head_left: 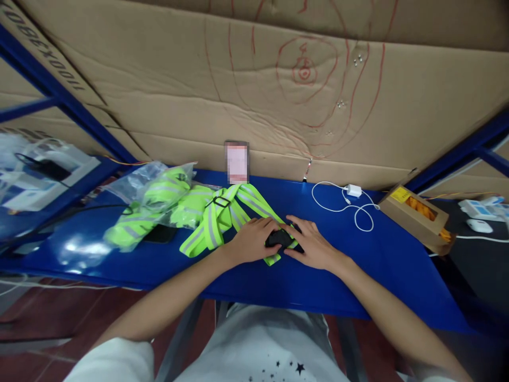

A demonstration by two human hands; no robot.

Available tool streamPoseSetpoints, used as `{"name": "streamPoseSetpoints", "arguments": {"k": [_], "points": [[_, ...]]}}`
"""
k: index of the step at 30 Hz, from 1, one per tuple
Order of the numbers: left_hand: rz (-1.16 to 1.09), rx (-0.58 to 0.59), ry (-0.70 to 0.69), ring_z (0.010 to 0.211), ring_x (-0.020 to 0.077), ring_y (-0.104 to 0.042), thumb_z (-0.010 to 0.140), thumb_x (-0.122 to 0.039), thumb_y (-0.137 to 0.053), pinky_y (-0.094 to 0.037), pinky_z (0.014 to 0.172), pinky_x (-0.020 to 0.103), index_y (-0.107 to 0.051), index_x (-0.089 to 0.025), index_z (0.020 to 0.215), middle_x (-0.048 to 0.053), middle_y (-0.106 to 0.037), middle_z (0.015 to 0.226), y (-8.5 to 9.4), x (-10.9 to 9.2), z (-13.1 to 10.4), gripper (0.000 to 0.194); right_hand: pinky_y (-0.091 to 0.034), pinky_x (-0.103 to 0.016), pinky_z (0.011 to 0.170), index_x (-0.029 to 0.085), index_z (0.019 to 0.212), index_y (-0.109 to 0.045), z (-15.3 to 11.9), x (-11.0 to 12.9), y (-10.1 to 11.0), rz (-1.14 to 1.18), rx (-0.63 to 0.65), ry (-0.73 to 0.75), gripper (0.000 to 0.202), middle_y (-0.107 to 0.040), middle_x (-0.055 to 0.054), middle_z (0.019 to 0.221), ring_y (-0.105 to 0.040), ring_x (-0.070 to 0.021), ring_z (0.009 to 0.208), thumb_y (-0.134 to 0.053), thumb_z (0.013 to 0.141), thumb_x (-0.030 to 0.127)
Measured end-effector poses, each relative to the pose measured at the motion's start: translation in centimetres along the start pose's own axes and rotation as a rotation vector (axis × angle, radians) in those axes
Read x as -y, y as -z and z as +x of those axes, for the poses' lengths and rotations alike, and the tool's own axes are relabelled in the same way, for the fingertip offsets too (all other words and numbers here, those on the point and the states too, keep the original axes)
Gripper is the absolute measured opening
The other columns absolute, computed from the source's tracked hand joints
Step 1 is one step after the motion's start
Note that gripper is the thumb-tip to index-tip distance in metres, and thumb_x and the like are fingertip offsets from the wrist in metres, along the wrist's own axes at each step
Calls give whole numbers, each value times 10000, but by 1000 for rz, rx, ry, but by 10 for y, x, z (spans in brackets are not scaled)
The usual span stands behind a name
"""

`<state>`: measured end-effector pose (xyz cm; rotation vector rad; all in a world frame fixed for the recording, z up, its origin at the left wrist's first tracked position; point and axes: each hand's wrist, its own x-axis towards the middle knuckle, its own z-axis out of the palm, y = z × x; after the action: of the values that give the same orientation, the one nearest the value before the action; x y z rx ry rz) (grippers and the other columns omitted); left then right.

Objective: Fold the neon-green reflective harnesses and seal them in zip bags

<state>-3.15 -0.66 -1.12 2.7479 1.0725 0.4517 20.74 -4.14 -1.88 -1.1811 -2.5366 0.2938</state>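
Evidently, two bare hands are at work over the blue table (254, 291), above its near half and slightly right of its middle. One black piece (279, 240) is counted between them. The left hand (252, 241) is closed on its left side; the right hand (316, 245) has thumb and fingertips pressed to its right side.

One unwrapped reflective strap (213, 231) runs from the table's middle to the hands, a short end showing beneath them. It is fluorescent yellow-green with a silver-grey centre stripe, lies in loose overlapping folds, and carries one black slider (220, 201). The black piece is compact and dark; its detail is hidden by the fingers.

Toward the table's left end lie similar bands in clear plastic wrapping (137, 183); the number of bags cannot be told. At the table's far edge stands one phone-like device (237, 162), its screen blurred. Near the table's far right are one white adapter (353, 191), one white cable (373, 220) and one windowed carton (417, 225) with orange contents.
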Motion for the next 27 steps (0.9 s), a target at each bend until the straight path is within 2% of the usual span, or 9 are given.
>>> {"name": "streamPoseSetpoints", "arguments": {"k": [3,8,27], "points": [[104,5,-37,1022,278,-676,876,-404,-695,-482,895,408,-621,-158,1152,90,-707,1076,5,-4,-2,377,-412,-555,1120,247,1576,-359,-1,-4,-1,24,28,9,681,-424,-173,1583,-450,-354,1418,-577,979,492],[246,12,-60,962,295,-681,922,-442,-633,-473,840,438,-674,-129,1143,102,-708,1022,10,-11,-5,385,-407,-524,1115,247,1569,-385,1,-7,-1,18,56,1,695,-467,-159,1558,-472,-339,1397,-578,970,540],[180,-41,-33,901,274,-717,884,-415,-667,-491,807,411,-683,-138,1066,80,-740,936,1,-5,-3,332,-377,-512,1120,256,1534,-431,5,-10,-7,38,28,-11,699,-514,-142,1508,-469,-330,1382,-608,940,579]]}}
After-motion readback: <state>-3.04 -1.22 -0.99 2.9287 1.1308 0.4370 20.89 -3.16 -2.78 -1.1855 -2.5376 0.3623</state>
